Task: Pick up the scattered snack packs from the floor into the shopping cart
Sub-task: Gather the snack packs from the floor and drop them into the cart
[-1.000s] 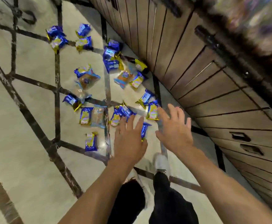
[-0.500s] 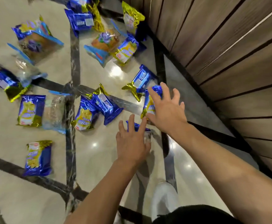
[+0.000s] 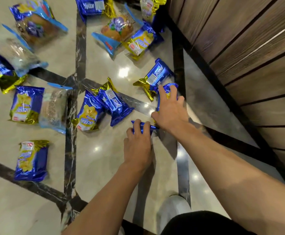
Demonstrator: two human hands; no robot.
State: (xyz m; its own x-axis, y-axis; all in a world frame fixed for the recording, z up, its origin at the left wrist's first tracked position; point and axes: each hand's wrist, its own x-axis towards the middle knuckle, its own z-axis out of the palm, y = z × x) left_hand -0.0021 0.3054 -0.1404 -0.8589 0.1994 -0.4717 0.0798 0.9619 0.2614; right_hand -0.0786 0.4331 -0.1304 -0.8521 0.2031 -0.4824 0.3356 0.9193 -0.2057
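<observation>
Both hands have dropped lower since half a second back and now they're actually on packs, and the camera's come in closer too. Biggest thing in view is the glossy marble floor with dark inlay strips, with a wood-panel wall running along the right. Snack packs are scattered all over the floor, mostly blue and gold foil, plus a few clear bread bags up top. The right hand has its fingers curled over one blue pack near the wall. The left hand grips another small blue pack right beside it.
</observation>
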